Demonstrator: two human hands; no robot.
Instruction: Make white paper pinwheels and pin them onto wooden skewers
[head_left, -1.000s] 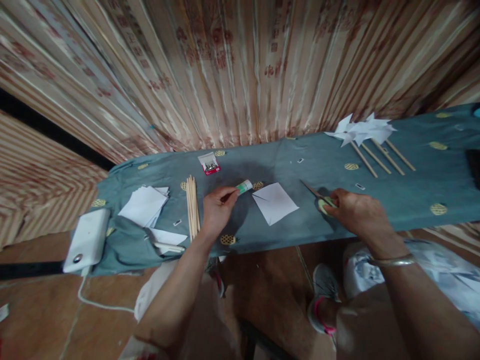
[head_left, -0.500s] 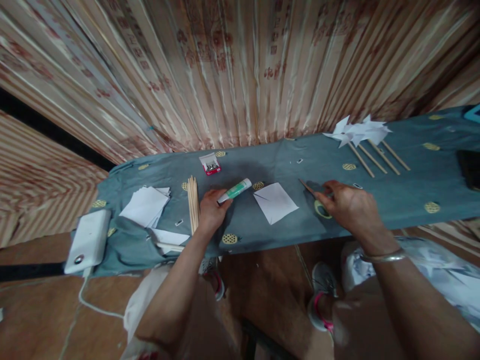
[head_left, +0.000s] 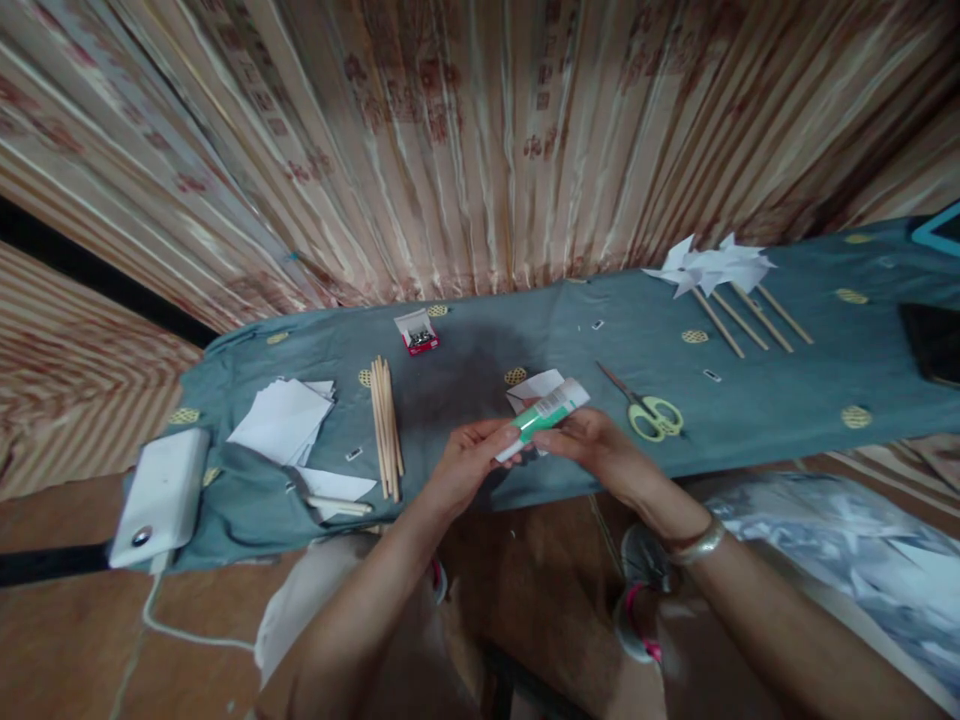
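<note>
A white and green glue stick point(head_left: 541, 416) is held aslant between both hands near the table's front edge. My left hand point(head_left: 480, 450) grips its lower end. At its upper side, my right hand point(head_left: 589, 445) has its fingers closed on it too. Behind and partly under the hands lies a square of white paper point(head_left: 534, 388), mostly hidden. To the right of it, scissors point(head_left: 649, 410) with light green handles rest on the cloth.
Wooden sticks point(head_left: 385, 430) lie left of my hands, beside a paper stack point(head_left: 281, 420) and a white power bank point(head_left: 161, 500) with a cable. A small red box point(head_left: 418, 335) stands behind. Paper pinwheels point(head_left: 712, 270) on sticks lie at the back right, near a dark phone point(head_left: 934, 340).
My right hand has left the scissors on the table and moved left to the glue stick. My left hand has brought the glue stick to the right, in front of the paper square.
</note>
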